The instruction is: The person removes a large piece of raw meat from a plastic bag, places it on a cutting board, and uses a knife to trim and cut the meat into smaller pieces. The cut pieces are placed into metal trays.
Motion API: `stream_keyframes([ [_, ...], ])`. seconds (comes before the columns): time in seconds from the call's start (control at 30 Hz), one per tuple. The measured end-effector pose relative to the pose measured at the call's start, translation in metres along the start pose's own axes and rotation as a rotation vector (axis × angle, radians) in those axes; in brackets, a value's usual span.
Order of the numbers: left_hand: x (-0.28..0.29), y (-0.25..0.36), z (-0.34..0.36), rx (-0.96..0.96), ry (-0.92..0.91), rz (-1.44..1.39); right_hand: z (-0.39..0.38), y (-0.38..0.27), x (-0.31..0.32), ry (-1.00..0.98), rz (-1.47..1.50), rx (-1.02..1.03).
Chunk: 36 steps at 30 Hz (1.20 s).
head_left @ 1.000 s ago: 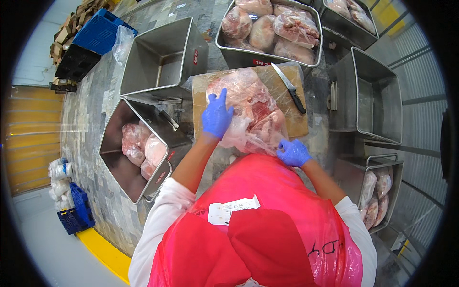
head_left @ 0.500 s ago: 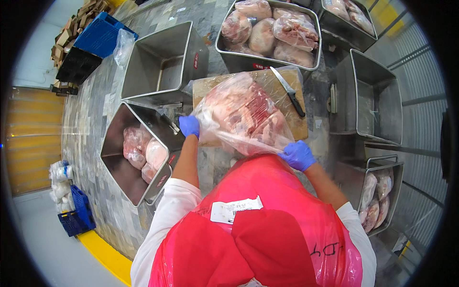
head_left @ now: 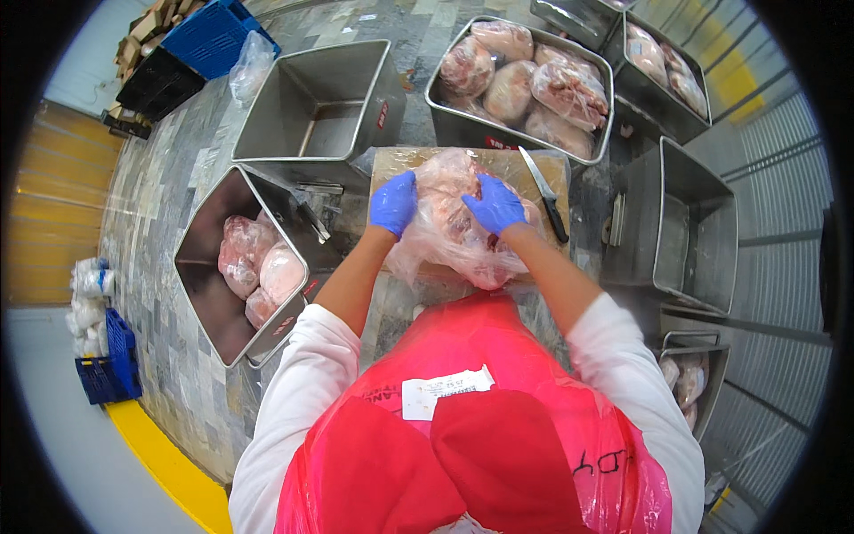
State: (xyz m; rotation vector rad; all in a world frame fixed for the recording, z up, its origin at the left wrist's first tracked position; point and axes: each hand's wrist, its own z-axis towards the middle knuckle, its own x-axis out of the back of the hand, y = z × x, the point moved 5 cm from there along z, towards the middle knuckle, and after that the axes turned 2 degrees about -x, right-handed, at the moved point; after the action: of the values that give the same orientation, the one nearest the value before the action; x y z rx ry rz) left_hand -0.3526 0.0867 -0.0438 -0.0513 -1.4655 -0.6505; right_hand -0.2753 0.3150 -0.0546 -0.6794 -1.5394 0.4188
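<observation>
A large piece of raw meat in clear plastic (head_left: pixel 449 231) lies on a tan cutting board (head_left: pixel 391 162) in front of me. Both of my hands wear blue gloves. My left hand (head_left: pixel 392 201) grips the bagged meat at its left side, fingers toward the top of the board. My right hand (head_left: pixel 494 203) is on the right part of the same bundle, fingers curled onto it. A knife (head_left: pixel 545 196) with a black handle and steel blade lies along the board's right side, beside the meat and apart from my hands.
Steel bins surround the board: left with bagged meat (head_left: pixel 181 262), upper left (head_left: pixel 258 107), behind with several bagged cuts (head_left: pixel 587 158), right (head_left: pixel 698 233), upper right (head_left: pixel 636 89), lower right (head_left: pixel 716 392). Blue and black pallets (head_left: pixel 206 40) and cardboard stand far upper left.
Both hands have moved from the bag's near edges up onto the meat, the right one inward and upward. The stretched plastic now lies bunched around the meat, and the view has shifted slightly.
</observation>
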Motion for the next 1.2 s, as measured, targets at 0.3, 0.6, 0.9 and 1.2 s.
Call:
stream_keyframes([
  [0.3,-0.008,-0.116,-0.036,0.529,0.335,-0.208,0.094,-0.119,0.017,-0.324,1.086,0.238],
  [0.6,-0.097,-0.068,-0.141,0.812,-0.520,-1.592,-0.042,0.132,0.006,-0.251,0.613,-0.442],
  [0.9,-0.106,-0.035,-0.169,0.400,-0.759,-0.798,-0.091,0.161,0.023,-0.268,0.271,-0.404],
  [1.2,-0.106,-0.086,-0.221,0.475,-0.457,-0.607,-0.091,0.204,-0.029,0.007,0.413,-0.496],
])
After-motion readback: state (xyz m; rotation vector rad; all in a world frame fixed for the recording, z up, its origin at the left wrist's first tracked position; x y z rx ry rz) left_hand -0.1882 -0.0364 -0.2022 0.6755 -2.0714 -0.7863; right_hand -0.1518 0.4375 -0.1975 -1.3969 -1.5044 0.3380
